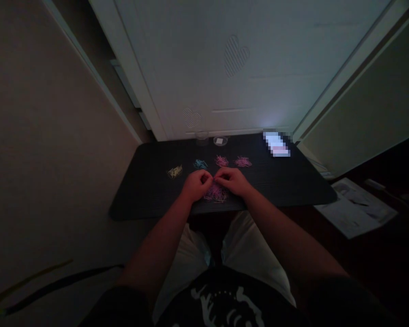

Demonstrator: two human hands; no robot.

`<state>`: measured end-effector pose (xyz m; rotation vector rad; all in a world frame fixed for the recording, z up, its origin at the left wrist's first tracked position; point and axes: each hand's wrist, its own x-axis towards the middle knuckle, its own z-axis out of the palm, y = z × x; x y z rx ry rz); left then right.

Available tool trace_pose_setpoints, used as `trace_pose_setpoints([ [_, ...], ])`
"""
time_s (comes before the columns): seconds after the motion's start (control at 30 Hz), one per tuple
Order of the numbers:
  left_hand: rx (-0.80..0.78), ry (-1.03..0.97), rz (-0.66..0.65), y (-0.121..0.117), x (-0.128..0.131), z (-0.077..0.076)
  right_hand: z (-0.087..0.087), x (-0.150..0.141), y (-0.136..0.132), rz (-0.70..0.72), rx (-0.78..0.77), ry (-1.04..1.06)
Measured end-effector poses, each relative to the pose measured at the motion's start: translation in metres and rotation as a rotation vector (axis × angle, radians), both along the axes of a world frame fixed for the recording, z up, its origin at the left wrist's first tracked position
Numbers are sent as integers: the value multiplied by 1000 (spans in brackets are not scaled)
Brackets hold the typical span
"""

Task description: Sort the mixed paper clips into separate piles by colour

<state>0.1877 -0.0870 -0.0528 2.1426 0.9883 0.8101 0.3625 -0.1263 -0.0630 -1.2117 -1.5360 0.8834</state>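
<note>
My left hand [197,185] and my right hand [234,180] meet at the near middle of a dark table, fingertips pinched close together. Whatever lies between the fingertips is too small and dim to make out. Just below them is a mixed heap of thin, stick-like pieces [216,194], mostly pink and purple. Beyond the hands lie smaller piles sorted by colour: a pale yellow pile [175,171] at left, a blue pile [200,164], a pink pile [221,161], and another pink pile [242,161] at right.
At the back edge of the dark table [139,190] stand a clear round container [202,138] and a clear lid [220,141] with a white square. A lit, blurred-out phone-like screen [276,144] is at back right. Papers [356,206] lie lower down, right of the table.
</note>
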Motion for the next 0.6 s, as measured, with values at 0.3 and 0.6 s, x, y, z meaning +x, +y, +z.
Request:
trace_pose_setpoints([
  [0.3, -4, 7, -7, 2, -1, -3, -1, -1, 3, -99, -41, 59],
  [0.6, -16, -19, 45, 1, -3, -2, 1, 0, 2, -118, -70, 163],
])
